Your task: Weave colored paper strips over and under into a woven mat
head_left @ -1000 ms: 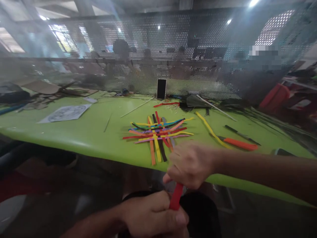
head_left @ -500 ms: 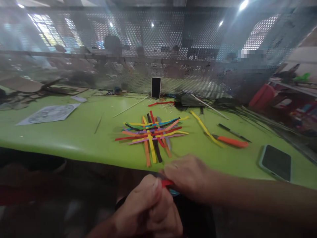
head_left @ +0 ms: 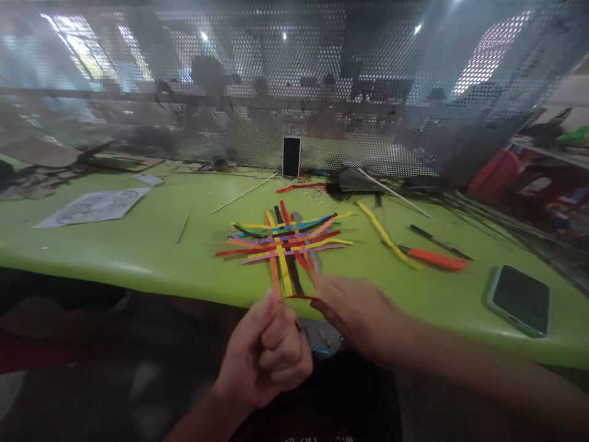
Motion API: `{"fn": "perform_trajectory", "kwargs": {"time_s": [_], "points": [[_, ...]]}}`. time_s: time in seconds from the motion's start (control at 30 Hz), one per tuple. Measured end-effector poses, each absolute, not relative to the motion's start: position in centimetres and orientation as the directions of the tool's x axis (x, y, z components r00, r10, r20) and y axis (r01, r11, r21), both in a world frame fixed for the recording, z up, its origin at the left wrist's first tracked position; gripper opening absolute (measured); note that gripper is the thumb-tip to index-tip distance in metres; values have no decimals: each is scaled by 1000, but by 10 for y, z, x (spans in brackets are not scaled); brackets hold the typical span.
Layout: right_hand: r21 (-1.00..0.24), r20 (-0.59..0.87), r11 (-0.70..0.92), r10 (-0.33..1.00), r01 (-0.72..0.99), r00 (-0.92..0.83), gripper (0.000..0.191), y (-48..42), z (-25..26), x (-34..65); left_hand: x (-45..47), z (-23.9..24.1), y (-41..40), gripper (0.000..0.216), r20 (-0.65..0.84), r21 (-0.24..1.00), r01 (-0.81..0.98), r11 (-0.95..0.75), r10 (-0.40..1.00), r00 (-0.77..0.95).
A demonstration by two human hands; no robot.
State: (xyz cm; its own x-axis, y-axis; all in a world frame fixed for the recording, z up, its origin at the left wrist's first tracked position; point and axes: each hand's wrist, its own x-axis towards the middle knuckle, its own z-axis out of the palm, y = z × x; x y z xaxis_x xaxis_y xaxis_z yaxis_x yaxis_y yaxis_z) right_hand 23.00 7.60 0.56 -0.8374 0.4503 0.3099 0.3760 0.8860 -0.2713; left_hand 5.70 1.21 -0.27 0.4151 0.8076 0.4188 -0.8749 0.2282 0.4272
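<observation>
A thin red strip (head_left: 301,298) spans the gap between my two hands at the table's front edge. My left hand (head_left: 269,353) is closed, thumb and forefinger pinching toward the strip's left end. At its other end my right hand (head_left: 352,307) has its fingers closed over the strip. Just beyond my hands, an open weave of coloured strips (head_left: 285,236) lies flat on the green table (head_left: 184,270). Its orange, yellow and black lengths run toward me, crossed by red, purple, blue and yellow ones. My fingers hide the near tips of some strips.
To the right lie a yellow strip (head_left: 386,236), an orange-handled tool (head_left: 437,259), a dark slim tool (head_left: 437,241) and a phone (head_left: 519,299). Another phone (head_left: 291,156) stands upright before a perforated screen (head_left: 257,123). Printed paper (head_left: 94,205) rests at left.
My hands have moved apart, and the red strip now shows stretched between them. Both have come up to the table edge. The weave looks unchanged.
</observation>
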Motion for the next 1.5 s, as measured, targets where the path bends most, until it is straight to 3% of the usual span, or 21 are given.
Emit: {"fn": "perform_trajectory", "kwargs": {"time_s": [0.17,0.27,0.37,0.53,0.67,0.73,0.8,0.9,1.1,1.27,1.37,1.5], "points": [[-317,360,910,377,268,-854,21,67,-6,222,42,4,17,61,298,519,-855,-17,941,162],[-248,333,924,363,290,-870,20,72,-13,225,43,1,29,61,159,649,-760,-45,984,77],[-168,302,934,352,314,-886,19,81,-20,231,50,-4,42,61,115,727,-686,-44,992,59],[-108,250,885,465,453,-849,16,82,-21,232,68,1,50,60,136,597,-798,-84,991,-3],[-74,263,908,418,413,-870,20,78,-18,228,84,4,47,55,75,515,-845,-143,990,-121],[-184,326,894,448,409,-833,24,76,-18,228,90,-2,45,52,130,564,-794,-227,974,-187],[-392,393,838,526,380,-754,33,72,-17,228,94,-13,43,48,211,637,-705,-313,950,-230],[-632,458,727,631,270,-626,40,64,-19,227,94,-31,36,51,321,749,-550,-369,928,-186],[-703,495,696,627,147,-602,36,51,-33,221,84,-49,21,62,439,881,-197,-431,898,0],[-747,485,661,612,66,-625,36,50,-33,225,71,-53,13,57,497,859,64,-508,857,137],[-742,495,668,601,54,-628,39,51,-32,227,66,-52,14,72,500,858,26,-514,845,190],[-785,419,605,673,129,-609,47,55,-33,233,64,-43,20,85,446,891,-199,-407,867,222]]}}
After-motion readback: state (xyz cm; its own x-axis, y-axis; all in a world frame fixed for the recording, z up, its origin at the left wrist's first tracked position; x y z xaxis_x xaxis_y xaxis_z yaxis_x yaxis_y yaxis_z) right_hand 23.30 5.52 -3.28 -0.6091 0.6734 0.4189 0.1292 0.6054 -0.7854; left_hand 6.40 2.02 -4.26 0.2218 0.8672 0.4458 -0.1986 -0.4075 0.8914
